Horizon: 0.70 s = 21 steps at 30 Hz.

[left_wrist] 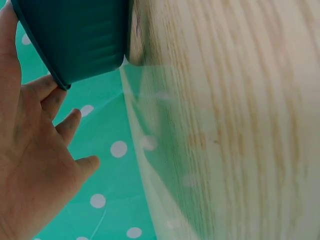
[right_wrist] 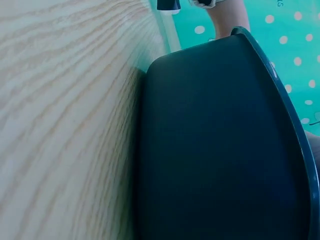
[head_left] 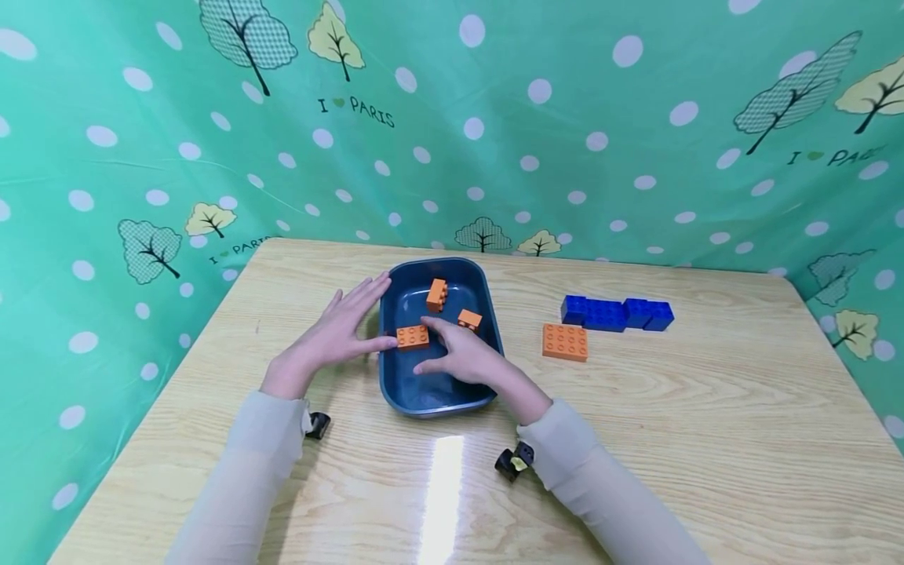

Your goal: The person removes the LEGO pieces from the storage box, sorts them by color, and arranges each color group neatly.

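A dark blue plastic bin (head_left: pixel 439 404) stands on the table and holds three orange building bricks. One orange brick (head_left: pixel 413 337) lies studs up by the left wall, another orange brick (head_left: pixel 436 295) is toward the back, and a smaller orange brick (head_left: pixel 469 319) is near the right wall. My left hand (head_left: pixel 335 333) rests at the bin's left rim, fingers extended and thumb tip over the edge; the left wrist view shows fingertips at the rim (left_wrist: pixel 62 86). Inside the bin reaches my right hand (head_left: pixel 459 353), index finger and thumb spread apart, index tip beside the left brick.
To the right of the bin, a larger orange brick (head_left: pixel 565 342) lies on the wooden table (head_left: pixel 671 439). Just behind it sits a row of blue bricks (head_left: pixel 605 315). A green patterned curtain (head_left: pixel 494 157) hangs behind the table and along its sides.
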Each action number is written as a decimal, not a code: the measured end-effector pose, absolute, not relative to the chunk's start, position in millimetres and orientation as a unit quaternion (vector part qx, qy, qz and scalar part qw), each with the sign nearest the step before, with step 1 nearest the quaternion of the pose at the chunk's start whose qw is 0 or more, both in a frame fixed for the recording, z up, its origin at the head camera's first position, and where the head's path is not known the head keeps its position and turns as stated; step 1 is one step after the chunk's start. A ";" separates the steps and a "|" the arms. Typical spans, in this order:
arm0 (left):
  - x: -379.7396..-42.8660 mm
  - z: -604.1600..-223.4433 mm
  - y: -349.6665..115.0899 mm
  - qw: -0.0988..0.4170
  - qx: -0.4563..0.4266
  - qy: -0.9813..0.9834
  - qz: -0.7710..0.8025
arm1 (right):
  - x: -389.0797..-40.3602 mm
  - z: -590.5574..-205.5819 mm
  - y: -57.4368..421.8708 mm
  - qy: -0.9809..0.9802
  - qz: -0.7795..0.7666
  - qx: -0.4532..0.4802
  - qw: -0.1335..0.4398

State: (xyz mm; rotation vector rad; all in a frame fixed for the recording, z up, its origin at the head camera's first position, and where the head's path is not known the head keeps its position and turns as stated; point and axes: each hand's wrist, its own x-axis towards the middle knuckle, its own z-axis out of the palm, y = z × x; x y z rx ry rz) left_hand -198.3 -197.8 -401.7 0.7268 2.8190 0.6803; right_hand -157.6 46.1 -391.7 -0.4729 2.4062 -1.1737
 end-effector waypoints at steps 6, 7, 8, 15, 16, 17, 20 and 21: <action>-198.5 -401.6 -198.4 0.075 0.243 0.940 0.225 | -157.5 -393.3 46.1 0.850 -0.444 -0.177 0.222; -198.6 -401.6 -198.6 0.075 0.243 0.941 0.224 | -157.5 -393.4 46.0 0.850 -0.444 -0.176 0.222; -198.8 -401.6 -199.0 0.075 0.244 0.941 0.223 | -157.6 -393.5 45.8 0.849 -0.446 -0.175 0.223; -199.4 -401.8 -200.4 0.072 0.245 0.941 0.222 | -159.3 -394.4 44.4 0.852 -0.436 -0.177 0.229; -199.4 -401.8 -200.6 0.072 0.245 0.941 0.222 | -159.5 -394.6 44.5 0.853 -0.431 -0.178 0.232; -199.5 -401.7 -200.5 0.072 0.245 0.941 0.223 | -159.5 -394.5 44.7 0.854 -0.427 -0.182 0.236; -199.3 -401.3 -200.5 0.073 0.244 0.940 0.225 | -159.7 -394.3 45.3 0.857 -0.406 -0.197 0.248; -199.3 -401.2 -200.3 0.074 0.244 0.940 0.226 | -159.5 -394.0 45.7 0.859 -0.398 -0.203 0.251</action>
